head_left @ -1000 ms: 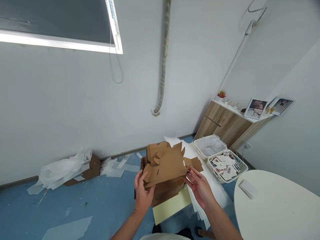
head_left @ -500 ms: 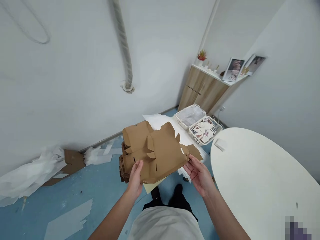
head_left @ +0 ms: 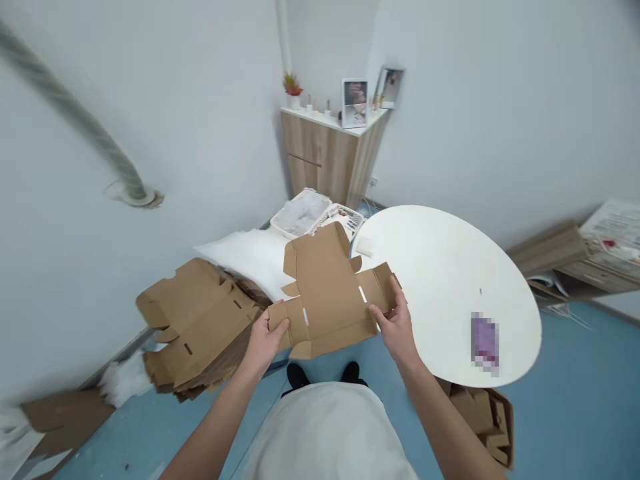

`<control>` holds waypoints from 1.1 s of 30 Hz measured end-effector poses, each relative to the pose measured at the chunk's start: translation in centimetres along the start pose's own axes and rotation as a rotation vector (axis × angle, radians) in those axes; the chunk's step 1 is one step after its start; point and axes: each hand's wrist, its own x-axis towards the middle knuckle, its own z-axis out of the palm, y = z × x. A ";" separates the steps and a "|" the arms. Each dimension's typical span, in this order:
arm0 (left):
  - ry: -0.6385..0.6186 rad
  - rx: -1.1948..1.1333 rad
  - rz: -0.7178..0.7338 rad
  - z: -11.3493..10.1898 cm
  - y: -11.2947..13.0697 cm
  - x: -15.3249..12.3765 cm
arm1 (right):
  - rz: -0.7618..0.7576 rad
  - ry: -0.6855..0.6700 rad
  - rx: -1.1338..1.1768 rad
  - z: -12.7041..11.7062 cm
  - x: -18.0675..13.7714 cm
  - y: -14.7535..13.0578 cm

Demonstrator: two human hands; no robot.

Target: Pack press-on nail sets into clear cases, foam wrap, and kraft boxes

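A flat, die-cut cardboard box blank (head_left: 327,280) is held up in front of me, its flaps partly bent. My left hand (head_left: 266,337) pinches the side panel at its left, thumb on top. At the opposite end, my right hand (head_left: 397,323) grips the right side panel, thumb above and fingers behind. Two slots show pale through the brown board. To the left, a stack of similar cardboard blanks (head_left: 200,320) lies apart from the held one.
White sheets (head_left: 250,253) lie behind the stack. Beyond are white baskets (head_left: 300,213) and a wooden cabinet (head_left: 320,150) with frames and a plant. On the right stands a round white table (head_left: 445,267) bearing a blurred purple item (head_left: 485,340). A box of folded cardboard (head_left: 480,413) sits below.
The held blank has come away from the stack and moved right, with both hands now on its side panels. My view has turned right, bringing more of the table into sight.
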 end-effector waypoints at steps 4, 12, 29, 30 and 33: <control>-0.063 0.179 0.114 5.6 0.4 0.7 | -0.044 0.174 -0.010 -6.4 0.5 0.7; -0.238 0.469 0.288 16.5 -0.6 2.5 | 0.052 0.252 -0.145 -17.9 1.0 4.8; -0.609 0.708 0.347 28.5 -3.1 8.6 | 0.324 0.309 -0.348 -24.0 1.2 10.3; -0.631 0.721 0.349 28.8 -3.2 9.1 | 0.341 0.339 -0.405 -24.1 1.4 10.4; -0.693 0.725 0.322 29.7 -3.5 10.5 | 0.367 0.420 -0.553 -24.1 2.3 10.6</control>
